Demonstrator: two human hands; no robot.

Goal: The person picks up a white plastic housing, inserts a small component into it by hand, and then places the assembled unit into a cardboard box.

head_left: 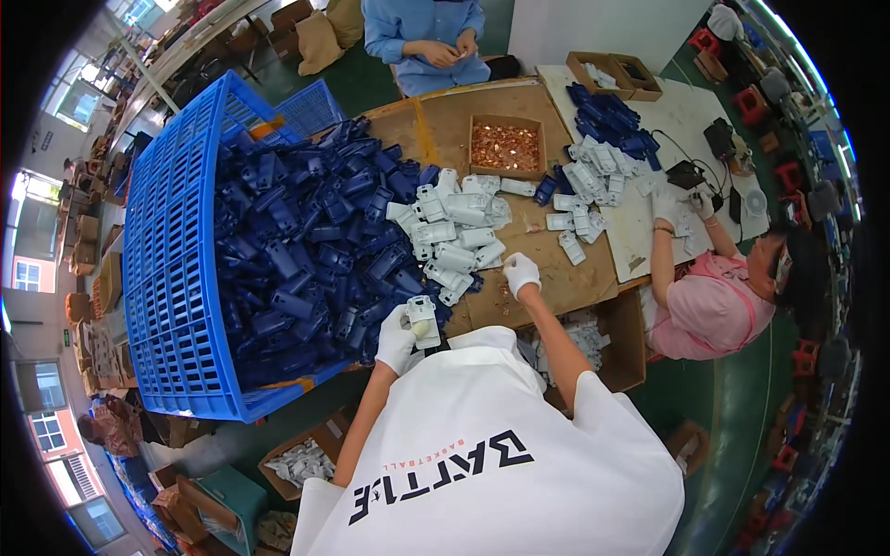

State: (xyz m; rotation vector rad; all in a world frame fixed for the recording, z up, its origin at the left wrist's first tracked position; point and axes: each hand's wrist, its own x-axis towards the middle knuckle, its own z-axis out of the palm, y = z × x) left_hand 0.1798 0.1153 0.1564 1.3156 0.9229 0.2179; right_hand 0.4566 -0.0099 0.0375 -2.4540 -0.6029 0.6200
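Observation:
My left hand (396, 341), in a white glove, grips a white plastic housing (424, 313) at the table's near edge, with a bare thumb laid across it. To its right my right hand (521, 273), also gloved, hovers low over the brown tabletop (556, 301) with its fingers drawn together. Whatever those fingers pinch, if anything, is too small to make out. A heap of white housings (454, 232) lies just beyond both hands. Against it on the left spreads a big pile of dark blue housings (306, 250). Small copper-coloured parts fill an open cardboard box (505, 171) farther back.
A tipped blue plastic crate (176, 269) stands left of the blue pile. More white housings (603, 171) and blue ones lie right. A co-worker in pink (709, 306) handles pieces there; another in blue (431, 46) sits opposite. Cardboard boxes (621, 343) with white parts stand below the table.

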